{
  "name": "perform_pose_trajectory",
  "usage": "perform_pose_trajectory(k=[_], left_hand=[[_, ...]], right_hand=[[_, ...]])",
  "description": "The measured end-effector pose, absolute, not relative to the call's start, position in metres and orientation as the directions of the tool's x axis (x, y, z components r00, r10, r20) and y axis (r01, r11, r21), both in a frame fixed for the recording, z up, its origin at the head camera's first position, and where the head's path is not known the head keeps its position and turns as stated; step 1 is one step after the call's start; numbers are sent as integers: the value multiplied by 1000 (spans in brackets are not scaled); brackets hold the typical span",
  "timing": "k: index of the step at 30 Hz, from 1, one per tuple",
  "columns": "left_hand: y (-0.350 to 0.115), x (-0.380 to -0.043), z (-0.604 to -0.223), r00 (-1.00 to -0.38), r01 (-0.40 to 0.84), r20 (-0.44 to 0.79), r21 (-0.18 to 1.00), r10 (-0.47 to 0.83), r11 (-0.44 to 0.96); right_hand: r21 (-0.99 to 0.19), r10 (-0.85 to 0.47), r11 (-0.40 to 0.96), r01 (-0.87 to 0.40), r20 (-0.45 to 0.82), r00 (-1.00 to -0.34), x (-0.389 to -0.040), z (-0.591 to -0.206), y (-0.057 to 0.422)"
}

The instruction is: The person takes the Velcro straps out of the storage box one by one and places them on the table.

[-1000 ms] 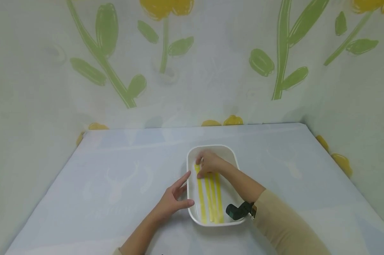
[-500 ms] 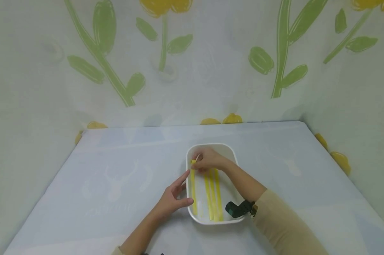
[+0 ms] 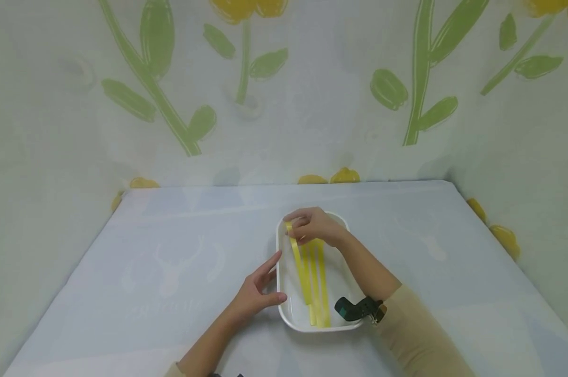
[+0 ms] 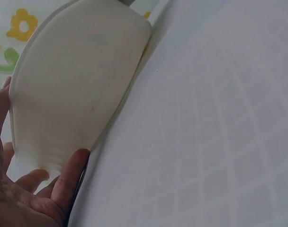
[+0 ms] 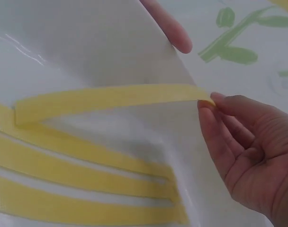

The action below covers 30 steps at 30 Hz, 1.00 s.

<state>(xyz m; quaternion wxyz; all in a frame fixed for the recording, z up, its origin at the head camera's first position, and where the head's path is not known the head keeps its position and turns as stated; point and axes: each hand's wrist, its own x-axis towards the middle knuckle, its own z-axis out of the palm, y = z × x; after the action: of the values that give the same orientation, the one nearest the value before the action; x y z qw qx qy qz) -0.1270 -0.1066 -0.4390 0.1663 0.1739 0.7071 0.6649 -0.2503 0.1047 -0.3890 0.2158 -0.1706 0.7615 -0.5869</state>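
In the head view my right hand [image 3: 319, 226] pinches the upper end of a flat yellow strip [image 5: 111, 98] between thumb and finger. That strip is lifted at the pinched end; its far end hangs low over several similar yellow strips [image 5: 82, 165] lying side by side on the bottom of a white basin [image 3: 307, 330]. My left hand [image 3: 257, 292] is spread against the basin's left side, thumb and forefinger at the rim. From the left wrist view, the fingertips of that hand [image 4: 37, 189] rest against the outer wall.
The basin stands on a table [image 3: 194, 262] under a pale printed cloth. Behind it rises a curtain [image 3: 312, 104] with flower prints. A small dark camera [image 3: 355, 309] is strapped to the right wrist, over the basin's near right rim.
The right hand first shifted the leftmost strip toward the basin's left wall, then raised its end up and to the right. The left hand has stayed in place.
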Motion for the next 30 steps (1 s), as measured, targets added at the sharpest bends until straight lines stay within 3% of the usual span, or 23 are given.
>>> perform_pose_trajectory(k=[8, 13, 23, 30], left_hand=[[-106, -128, -439, -885, 12, -18, 998, 465, 62], [-106, -128, -437, -890, 7, -34, 996, 455, 89], [-103, -130, -438, -906, 59, 10, 993, 423, 102], [-95, -130, -431, -948, 80, 8, 973, 319, 216]], right_hand=[[-993, -503, 114, -31, -31, -864, -250, -382, 111], [-999, -556, 20, -42, 23, -831, -248, -372, 112], [-994, -626, -39, -105, 106, -772, -237, -349, 110], [-990, -664, -31, -141, 126, -737, -227, -336, 99]])
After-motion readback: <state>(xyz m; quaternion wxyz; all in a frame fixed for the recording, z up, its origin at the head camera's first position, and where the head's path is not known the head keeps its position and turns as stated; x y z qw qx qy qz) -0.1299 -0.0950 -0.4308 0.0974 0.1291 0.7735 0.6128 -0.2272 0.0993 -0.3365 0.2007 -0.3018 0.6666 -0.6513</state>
